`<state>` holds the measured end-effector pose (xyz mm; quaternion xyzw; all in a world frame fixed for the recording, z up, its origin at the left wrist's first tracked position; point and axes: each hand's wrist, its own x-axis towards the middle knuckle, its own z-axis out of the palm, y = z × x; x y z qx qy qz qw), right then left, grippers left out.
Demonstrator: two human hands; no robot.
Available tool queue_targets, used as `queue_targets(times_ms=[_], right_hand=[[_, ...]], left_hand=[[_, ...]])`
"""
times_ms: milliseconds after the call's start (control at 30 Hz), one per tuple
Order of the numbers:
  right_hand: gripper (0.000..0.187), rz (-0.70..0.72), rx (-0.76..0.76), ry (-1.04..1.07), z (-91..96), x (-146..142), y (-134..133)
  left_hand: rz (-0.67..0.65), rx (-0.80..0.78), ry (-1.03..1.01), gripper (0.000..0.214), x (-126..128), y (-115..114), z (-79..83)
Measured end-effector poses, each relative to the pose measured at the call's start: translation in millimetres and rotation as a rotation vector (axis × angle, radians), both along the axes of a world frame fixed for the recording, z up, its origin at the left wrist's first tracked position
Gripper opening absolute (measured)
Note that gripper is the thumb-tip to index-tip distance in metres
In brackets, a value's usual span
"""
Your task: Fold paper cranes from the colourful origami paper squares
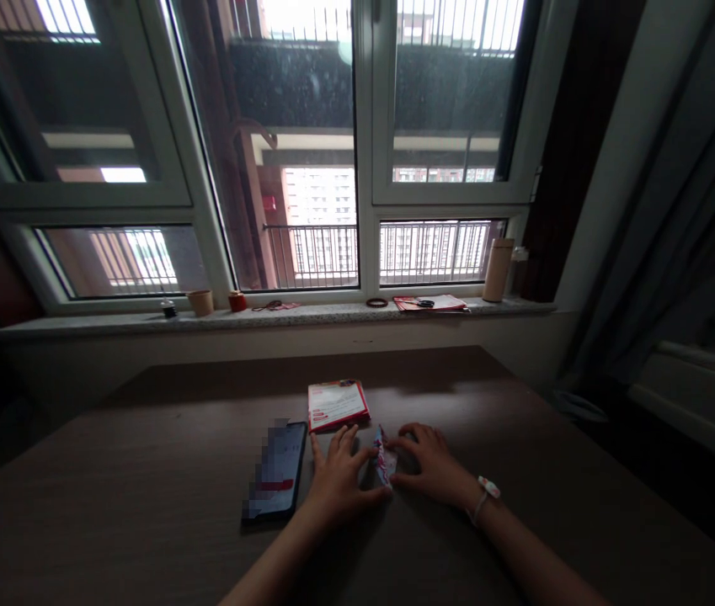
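Note:
A small piece of folded paper (386,461), patterned in red, white and blue, stands on the table between my hands. My left hand (339,478) has its thumb and index finger against the paper's left side, with the other fingers spread toward the card stack. From the other side, my right hand (438,467) holds the paper's right edge between curved fingers and thumb. A white bracelet circles the right wrist. Just beyond my left fingers lies a stack of red-edged printed cards (337,404). Left of that hand rests a phone (278,475), its screen partly pixelated.
The brown table (142,471) reaches toward a window. Along the sill (332,313) stand a paper cup (201,303), a small red spool-like item (237,301) and a tan bottle (498,269). Scissors (424,304) lie on papers there. A curtain (653,185) hangs at right.

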<state>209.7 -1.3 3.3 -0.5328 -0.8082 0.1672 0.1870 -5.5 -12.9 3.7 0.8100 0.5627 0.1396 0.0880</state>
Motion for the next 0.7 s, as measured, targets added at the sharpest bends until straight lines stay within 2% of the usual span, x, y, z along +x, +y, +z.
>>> queue_targets(times_ms=[100, 233, 367, 700], right_hand=[[0.05, 0.016, 0.019, 0.001, 0.6, 0.4, -0.4], [0.035, 0.014, 0.029, 0.001, 2.0, -0.1, -0.5], [0.032, -0.013, 0.045, 0.003, 0.5, -2.0, -0.2], [0.037, -0.042, 0.061, -0.063, -1.9, -7.3, -3.5]], left_hand=[[0.006, 0.017, -0.018, 0.049, 1.0, 1.2, 0.7], [0.056, 0.036, -0.04, 0.03, 3.7, 3.4, 6.9], [0.077, 0.06, -0.068, 0.021, 5.0, 6.3, 7.2], [0.102, 0.04, -0.017, 0.032, 7.0, 3.8, 3.0]])
